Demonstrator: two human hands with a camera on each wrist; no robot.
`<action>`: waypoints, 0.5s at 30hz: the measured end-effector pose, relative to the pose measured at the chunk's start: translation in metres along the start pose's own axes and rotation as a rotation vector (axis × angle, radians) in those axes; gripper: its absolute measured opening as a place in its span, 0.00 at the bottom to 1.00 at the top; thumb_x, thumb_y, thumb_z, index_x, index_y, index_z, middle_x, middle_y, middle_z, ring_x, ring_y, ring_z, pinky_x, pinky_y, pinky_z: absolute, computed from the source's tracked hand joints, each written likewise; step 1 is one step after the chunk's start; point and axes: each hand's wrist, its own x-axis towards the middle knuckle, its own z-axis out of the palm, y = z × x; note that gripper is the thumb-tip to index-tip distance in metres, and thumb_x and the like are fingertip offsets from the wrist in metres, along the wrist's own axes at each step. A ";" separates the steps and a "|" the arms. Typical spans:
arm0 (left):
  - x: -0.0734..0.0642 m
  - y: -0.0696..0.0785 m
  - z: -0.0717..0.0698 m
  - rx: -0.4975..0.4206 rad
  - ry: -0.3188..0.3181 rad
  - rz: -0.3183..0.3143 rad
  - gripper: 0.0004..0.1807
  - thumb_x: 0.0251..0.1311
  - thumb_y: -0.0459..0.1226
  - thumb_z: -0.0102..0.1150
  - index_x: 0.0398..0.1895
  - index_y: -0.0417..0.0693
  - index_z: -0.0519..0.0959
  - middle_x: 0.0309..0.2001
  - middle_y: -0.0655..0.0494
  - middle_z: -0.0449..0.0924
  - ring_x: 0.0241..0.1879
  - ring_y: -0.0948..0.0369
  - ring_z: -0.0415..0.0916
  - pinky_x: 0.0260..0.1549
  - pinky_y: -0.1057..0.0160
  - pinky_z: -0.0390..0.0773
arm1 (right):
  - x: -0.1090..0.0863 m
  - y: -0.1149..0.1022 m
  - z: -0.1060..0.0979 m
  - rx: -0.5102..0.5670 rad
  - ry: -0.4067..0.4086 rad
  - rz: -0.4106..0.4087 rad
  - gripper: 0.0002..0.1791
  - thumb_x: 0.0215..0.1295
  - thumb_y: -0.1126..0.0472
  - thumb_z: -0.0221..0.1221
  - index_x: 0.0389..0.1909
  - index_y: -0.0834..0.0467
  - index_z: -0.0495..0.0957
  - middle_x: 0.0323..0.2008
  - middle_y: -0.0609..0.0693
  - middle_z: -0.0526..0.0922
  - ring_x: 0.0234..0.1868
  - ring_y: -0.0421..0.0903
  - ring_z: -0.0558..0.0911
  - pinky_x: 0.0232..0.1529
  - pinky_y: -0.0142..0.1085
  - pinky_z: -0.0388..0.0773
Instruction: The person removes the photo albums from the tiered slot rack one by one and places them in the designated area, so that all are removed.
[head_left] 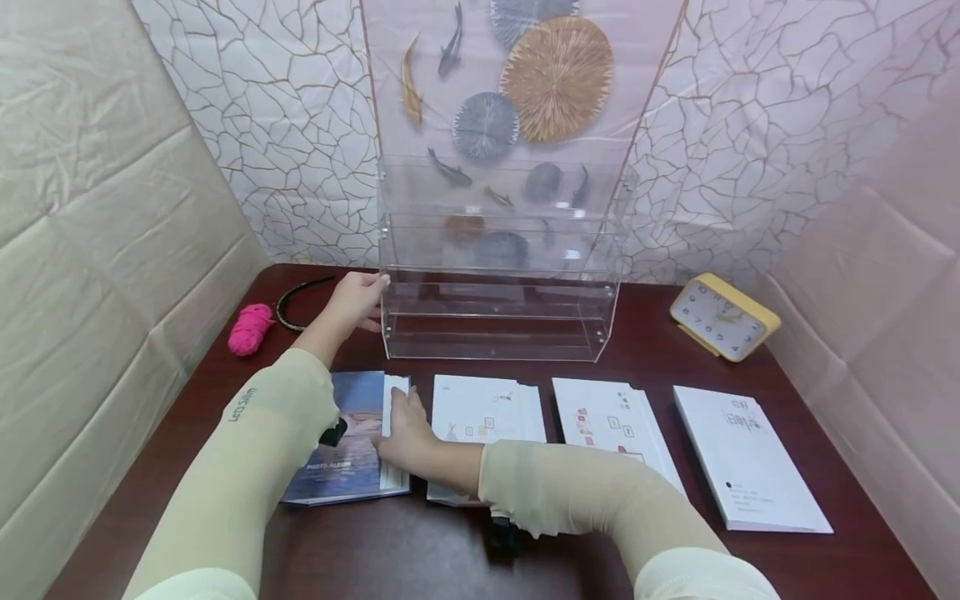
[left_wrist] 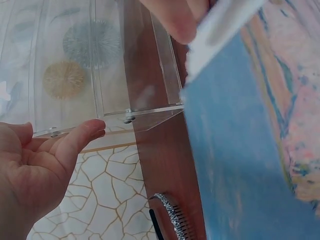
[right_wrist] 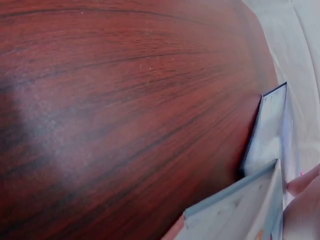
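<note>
The clear acrylic display rack (head_left: 495, 346) stands upright at the back of the table. My left hand (head_left: 360, 298) touches its left side, fingers fairly straight along the outer panel; in the left wrist view that hand (left_wrist: 45, 170) is beside the panel edge. A blue and pink photo album (head_left: 348, 442) lies in front, partly behind my left sleeve. My right hand (head_left: 416, 437) rests at the album's right edge, fingers spread and thumb over the pale strip. Close to that hand, on the right, lies a white illustrated book (head_left: 487, 404); its lower part is hidden by my right arm.
Farther right lie another white book with red pictures (head_left: 611, 417) and a plain white book (head_left: 750, 458). A yellow alarm clock (head_left: 723, 317) stands at the back right. Pink yarn (head_left: 251, 329) and a dark curved band (head_left: 285, 304) are at the back left. Fabric walls (head_left: 862, 275) enclose the table.
</note>
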 end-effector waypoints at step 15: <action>-0.012 -0.001 -0.017 0.433 0.178 0.212 0.31 0.69 0.50 0.44 0.68 0.41 0.62 0.58 0.39 0.71 0.45 0.46 0.78 0.38 0.50 0.81 | -0.007 0.009 -0.089 0.279 0.080 -0.268 0.13 0.65 0.62 0.57 0.49 0.62 0.76 0.47 0.55 0.80 0.47 0.49 0.80 0.47 0.36 0.78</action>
